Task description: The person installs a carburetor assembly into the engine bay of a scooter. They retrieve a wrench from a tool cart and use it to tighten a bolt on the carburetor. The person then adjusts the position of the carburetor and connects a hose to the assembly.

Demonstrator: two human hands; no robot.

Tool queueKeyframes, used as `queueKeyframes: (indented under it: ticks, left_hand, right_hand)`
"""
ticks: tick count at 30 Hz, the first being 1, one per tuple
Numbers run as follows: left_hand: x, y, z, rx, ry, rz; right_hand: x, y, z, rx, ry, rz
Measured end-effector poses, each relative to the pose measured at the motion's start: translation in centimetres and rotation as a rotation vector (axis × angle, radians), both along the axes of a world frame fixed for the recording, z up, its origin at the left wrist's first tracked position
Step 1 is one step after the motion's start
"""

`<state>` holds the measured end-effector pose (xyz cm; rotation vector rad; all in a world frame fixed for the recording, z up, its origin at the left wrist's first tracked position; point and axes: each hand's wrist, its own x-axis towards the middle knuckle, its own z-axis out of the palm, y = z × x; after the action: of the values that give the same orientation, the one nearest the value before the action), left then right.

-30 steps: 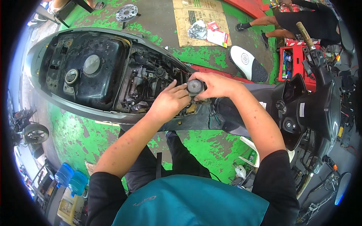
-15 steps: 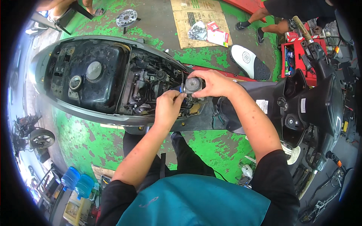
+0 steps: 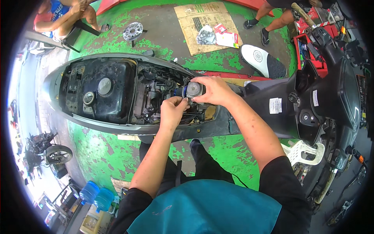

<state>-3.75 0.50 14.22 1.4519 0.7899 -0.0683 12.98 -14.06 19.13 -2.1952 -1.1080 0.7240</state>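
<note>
A dark scooter (image 3: pixel 292 93) lies across the view with its seat off, exposing the engine bay (image 3: pixel 150 101) beside the black tank (image 3: pixel 115 82). My right hand (image 3: pixel 213 90) grips a round, grey metal part (image 3: pixel 194 89) at the bay's front end, thumb and fingers on either side of it. Just to the lower left, my left hand (image 3: pixel 174 107) has finger and thumb pinched at the part's lower edge; what lies between them is too small to make out. A small blue piece (image 3: pixel 179 91) shows beside the metal part, partly hidden.
Beyond the scooter are cardboard (image 3: pixel 202 15) with packages, a perforated disc (image 3: pixel 133 31), a white-and-black pad (image 3: pixel 260 58) and a red toolbox (image 3: pixel 300 54). A seated person (image 3: pixel 60 19) and another's legs (image 3: pixel 272 23) appear. Water jugs (image 3: pixel 89 192) and a white stool (image 3: pixel 309 154) are nearer.
My left hand's fingers have drawn from stretched out across the metal part into a pinch below it. The blue piece has come into sight. The view has shifted, showing more of the seated person.
</note>
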Motion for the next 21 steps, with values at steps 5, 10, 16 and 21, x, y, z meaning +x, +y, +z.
queueKeyframes:
  ticks: [5,10,16,21]
  left_hand:
    - [0.2,0.1,0.6,-0.193,-0.012,0.025]
    - [-1.1,-2.1,-1.0,-0.192,-0.114,0.116]
    - [-1.2,-3.9,-2.5,-0.202,-0.018,0.110]
    - [-1.3,-4.1,-1.7,-0.312,-0.071,0.235]
  right_hand:
    - [0.2,-0.6,-0.6,0.059,0.004,-0.050]
    - [0.3,-0.7,-1.2,0.152,0.051,-0.090]
    - [-0.7,-0.2,-1.1,0.126,0.048,-0.070]
    - [-0.9,-0.2,-1.1,0.108,0.063,-0.094]
